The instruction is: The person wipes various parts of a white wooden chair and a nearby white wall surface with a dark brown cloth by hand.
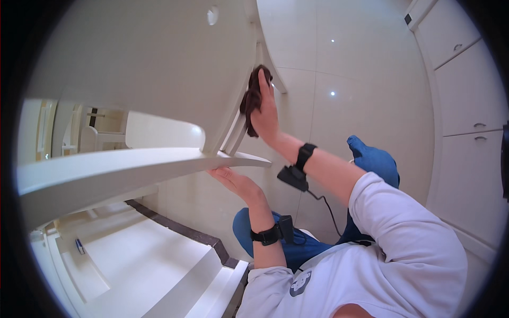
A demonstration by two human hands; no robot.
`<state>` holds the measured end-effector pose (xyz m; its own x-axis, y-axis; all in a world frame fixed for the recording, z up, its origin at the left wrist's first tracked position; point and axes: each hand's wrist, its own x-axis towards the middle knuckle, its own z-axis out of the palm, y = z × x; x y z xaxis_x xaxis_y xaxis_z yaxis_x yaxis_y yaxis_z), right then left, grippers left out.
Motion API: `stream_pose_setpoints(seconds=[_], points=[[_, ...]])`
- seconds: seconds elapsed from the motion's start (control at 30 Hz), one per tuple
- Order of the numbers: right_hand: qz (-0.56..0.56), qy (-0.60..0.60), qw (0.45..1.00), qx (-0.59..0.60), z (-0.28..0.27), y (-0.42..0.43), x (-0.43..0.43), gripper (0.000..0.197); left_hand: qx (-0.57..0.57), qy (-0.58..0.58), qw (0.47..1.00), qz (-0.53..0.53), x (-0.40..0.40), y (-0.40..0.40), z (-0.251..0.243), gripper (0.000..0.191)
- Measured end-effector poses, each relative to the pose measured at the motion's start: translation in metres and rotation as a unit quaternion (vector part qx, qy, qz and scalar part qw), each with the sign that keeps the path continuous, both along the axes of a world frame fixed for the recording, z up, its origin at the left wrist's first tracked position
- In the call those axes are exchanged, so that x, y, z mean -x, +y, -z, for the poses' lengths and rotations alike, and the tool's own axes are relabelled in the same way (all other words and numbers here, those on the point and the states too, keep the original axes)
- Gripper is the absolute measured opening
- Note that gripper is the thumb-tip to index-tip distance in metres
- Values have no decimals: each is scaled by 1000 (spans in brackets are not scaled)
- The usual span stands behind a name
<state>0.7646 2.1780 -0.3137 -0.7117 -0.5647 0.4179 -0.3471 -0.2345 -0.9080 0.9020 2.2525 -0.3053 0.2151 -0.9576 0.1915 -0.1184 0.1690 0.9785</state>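
Observation:
My right hand (267, 115) presses a dark brown cloth (252, 101) against the narrow edge of a large white panel (159, 71), beside a thin white rail. The cloth is bunched under my palm and fingers. Lower down, my left hand (234, 181) rests against the underside of a curved white post (171, 165) that joins the panel, its fingertips partly hidden by the post. That hand shows no object in it. Black straps with small black devices are on both wrists.
White cabinet doors (471, 171) with metal handles stand along the right. Pale floor tiles (342, 115) lie below. At the lower left are a dark stone-like edging (187, 232), white surfaces and a small blue-and-white object (80, 246). A cable hangs from the right wrist device.

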Motion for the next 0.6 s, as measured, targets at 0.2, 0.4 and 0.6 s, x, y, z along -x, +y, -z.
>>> stream_pose_setpoints(seconds=[0.2,0.4,0.6], points=[[47,12,999,3,29,-60,104,70,43,47,993,-103,29,22,32,47],[-49,23,997,-55,72,-87,143,82,48,-4,979,-197,65,21,31,47],[-66,49,996,29,126,-111,158,81,14,-52,992,-117,99,62,112,45]])
